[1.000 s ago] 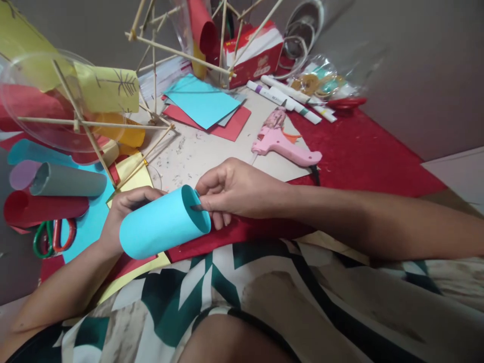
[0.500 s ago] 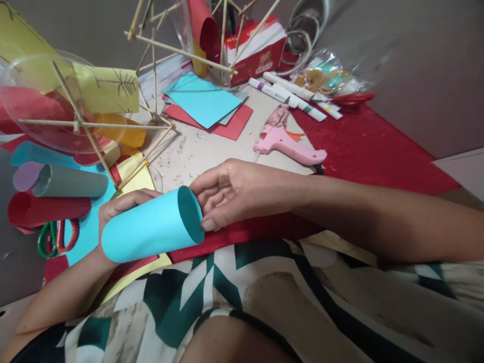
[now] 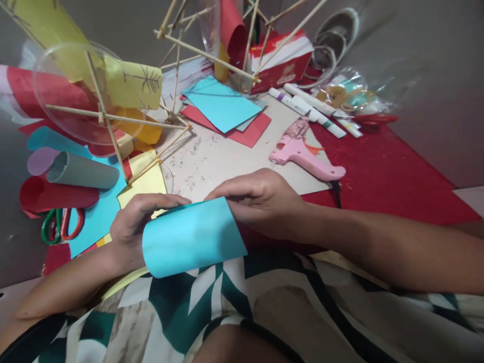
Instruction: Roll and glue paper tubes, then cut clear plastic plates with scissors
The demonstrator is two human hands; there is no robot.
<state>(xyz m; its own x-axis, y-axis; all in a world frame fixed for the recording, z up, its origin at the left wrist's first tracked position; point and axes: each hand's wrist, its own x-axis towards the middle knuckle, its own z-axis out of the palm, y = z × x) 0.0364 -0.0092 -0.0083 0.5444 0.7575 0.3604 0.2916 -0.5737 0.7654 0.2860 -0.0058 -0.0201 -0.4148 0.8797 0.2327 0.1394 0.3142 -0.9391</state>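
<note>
A light blue paper tube [image 3: 192,237] lies between my two hands, just above my lap. My left hand [image 3: 132,219] is closed round its left end and far side, with the thumb along the upper edge. At the right end my right hand [image 3: 260,199] grips the paper's far edge, its fingertips partly hidden behind it. Beyond my hands a pink glue gun [image 3: 302,156] rests on a grey board [image 3: 189,166]. Left of my left hand are a grey paper tube [image 3: 86,170], a red paper tube [image 3: 60,195] and scissors [image 3: 71,224] with green and orange handles.
Frames of wooden sticks [image 3: 143,121] stand at the left and back. Blue, grey and red paper sheets [image 3: 223,103] lie stacked on the board. Several markers [image 3: 313,111], a red box [image 3: 282,70] and a clear plastic bag [image 3: 351,96] sit at the back right.
The blue tube has moved right and looks wider, its round right opening now out of sight. My right hand has turned over, knuckles up, onto its far edge. The whole view has shifted slightly.
</note>
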